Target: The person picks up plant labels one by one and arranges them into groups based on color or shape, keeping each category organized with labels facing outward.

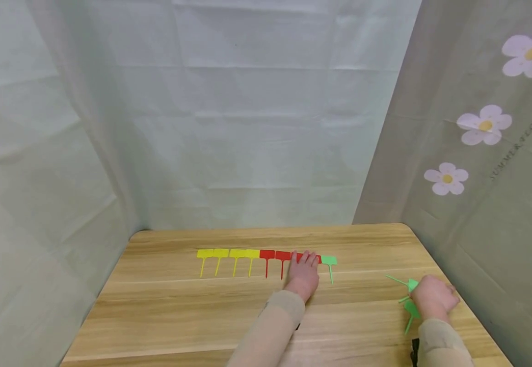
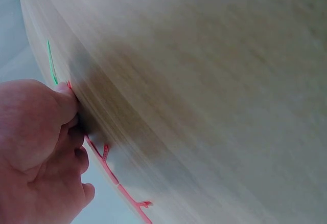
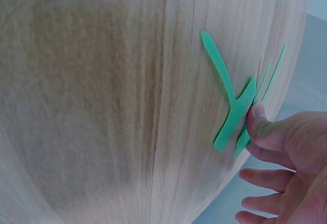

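A row of T-shaped plastic plant labels lies across the table: yellow labels (image 1: 205, 253) on the left, red labels (image 1: 267, 254) in the middle and a single green label (image 1: 329, 260) at the right end. My left hand (image 1: 303, 278) rests on the right part of the red group, its fingers extended over the heads and partly hiding them. At the table's right side, my right hand (image 1: 433, 296) pinches a green plant label (image 3: 244, 144) between thumb and forefinger, the other fingers spread loosely. Another green plant label (image 3: 232, 116) lies right beside it, stem pointing toward me.
The wooden table (image 1: 179, 316) has rounded far corners. A pale cloth (image 1: 247, 127) hangs behind it, and more cloth hangs at both sides. Printed flowers (image 1: 484, 125) decorate the right cloth. Green stems (image 1: 397, 280) stick out left of my right hand.
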